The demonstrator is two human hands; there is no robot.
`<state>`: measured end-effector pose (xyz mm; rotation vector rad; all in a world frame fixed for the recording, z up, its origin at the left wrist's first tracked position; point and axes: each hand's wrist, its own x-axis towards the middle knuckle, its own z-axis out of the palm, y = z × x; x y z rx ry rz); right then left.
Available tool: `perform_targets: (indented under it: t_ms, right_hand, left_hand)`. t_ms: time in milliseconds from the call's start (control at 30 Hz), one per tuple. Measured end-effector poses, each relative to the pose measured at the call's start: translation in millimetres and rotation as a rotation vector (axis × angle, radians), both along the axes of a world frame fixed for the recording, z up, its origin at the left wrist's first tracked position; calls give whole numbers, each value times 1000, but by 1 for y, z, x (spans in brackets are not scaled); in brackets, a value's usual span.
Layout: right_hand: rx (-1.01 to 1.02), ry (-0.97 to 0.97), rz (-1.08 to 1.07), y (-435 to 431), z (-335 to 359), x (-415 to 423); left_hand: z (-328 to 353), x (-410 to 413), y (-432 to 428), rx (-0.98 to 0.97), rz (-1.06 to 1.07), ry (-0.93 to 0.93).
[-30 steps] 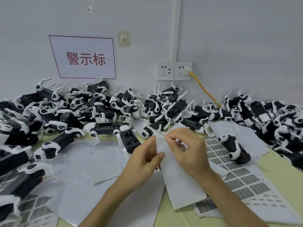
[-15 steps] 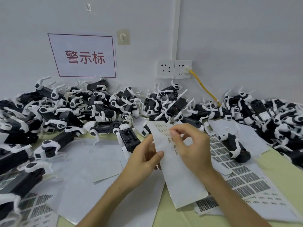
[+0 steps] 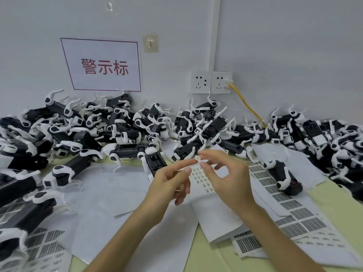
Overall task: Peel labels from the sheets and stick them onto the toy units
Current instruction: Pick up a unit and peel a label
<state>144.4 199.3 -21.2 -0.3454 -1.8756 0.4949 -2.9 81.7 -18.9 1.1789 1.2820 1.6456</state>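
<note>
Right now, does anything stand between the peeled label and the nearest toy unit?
Nothing visible does. The right hand pinches the label above the label sheet that the left hand holds; the nearest toy unit lies just beyond the left hand, with open air between.

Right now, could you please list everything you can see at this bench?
Toy units: many, black and white, piled along the wall; one apart at right.
Label sheet: one, white, held over the table.
Peeled label: one, white, at the fingertips.
Loose sheets: several, white, some grey-printed, spread on the table.
Table: one, pale yellow.
Sign: one, white, red characters, wall left.
Sockets: two, white, wall centre.
Cable: one, yellow, plugged into right socket.
Hooks: two, pale, wall above the sign.
Left grip: bare hand, holds the label sheet.
Right grip: bare hand, pinches the peeled label.
</note>
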Motion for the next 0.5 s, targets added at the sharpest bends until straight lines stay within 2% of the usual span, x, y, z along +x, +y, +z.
perform_targets:
  t_ms: [133,500]
  right_hand:
    - [14,19,-7,1,-1,0]
    - [1,45,-82,2,2,2]
  left_hand:
    - [4,0,-3,5,-80,-52]
    - [3,3,-4,1,-145,35]
